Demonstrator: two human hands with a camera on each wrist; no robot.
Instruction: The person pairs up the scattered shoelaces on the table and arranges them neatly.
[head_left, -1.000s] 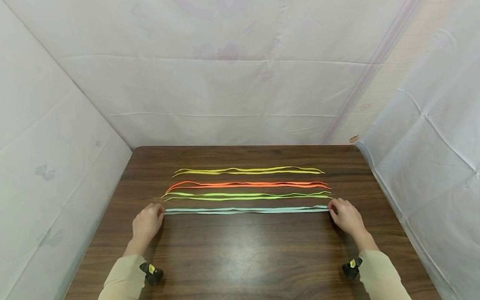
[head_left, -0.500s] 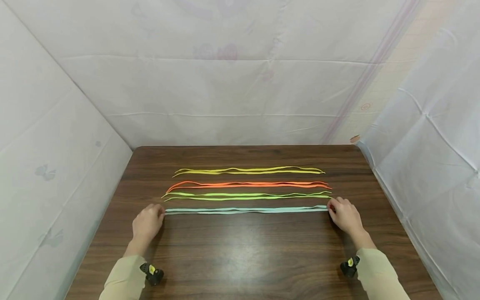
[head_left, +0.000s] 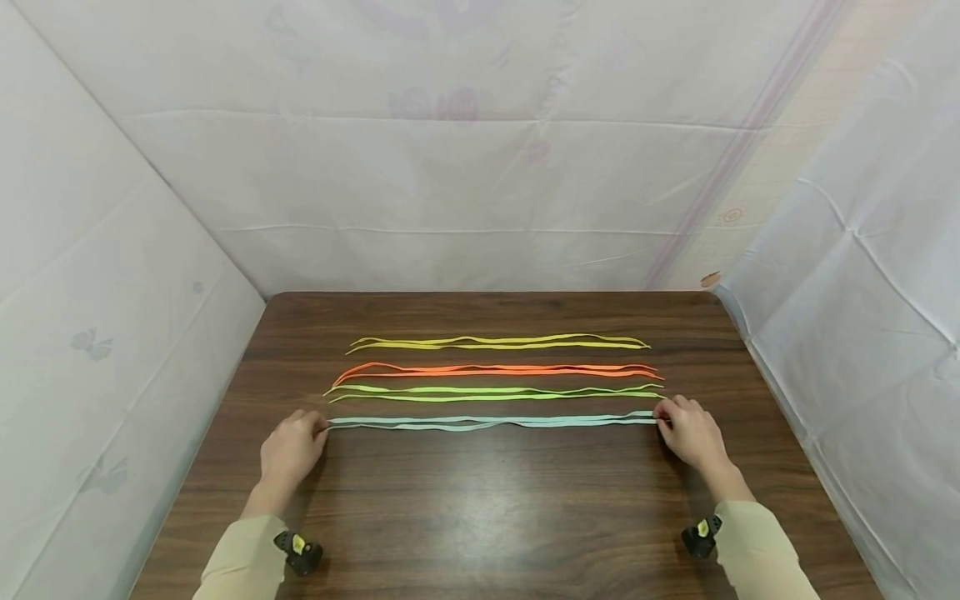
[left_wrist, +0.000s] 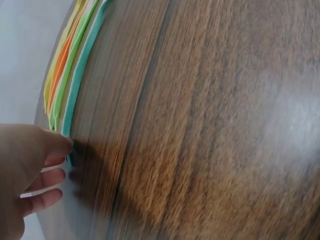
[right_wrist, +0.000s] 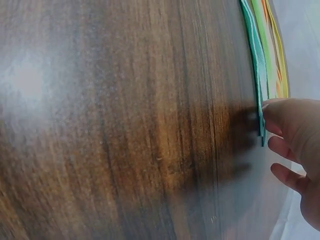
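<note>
A pair of light-blue flat shoelaces (head_left: 480, 425) lies stretched side to side across the wooden table. At their left end, my left hand (head_left: 291, 450) pinches them between thumb and fingers; a short tip pokes out past the thumb (left_wrist: 60, 145) in the left wrist view. My right hand (head_left: 692, 433) pinches the right end, and two teal-looking tips (right_wrist: 261, 135) hang beyond its thumb in the right wrist view. Just behind lie the lime-green laces (head_left: 495, 397), then the orange laces (head_left: 495, 371) and, farthest back, the yellow laces (head_left: 495, 342), all roughly parallel.
The dark brown wooden table (head_left: 480, 517) has its far edge against a white cloth wall (head_left: 450, 183). More white cloth hangs at the left (head_left: 112, 350) and right (head_left: 862, 333). A black wrist camera (head_left: 300, 552) sits on each sleeve.
My left hand has shifted slightly left and toward me with the lace ends. The front light-blue lace now bows a little nearer to me. My right hand has moved slightly left.
</note>
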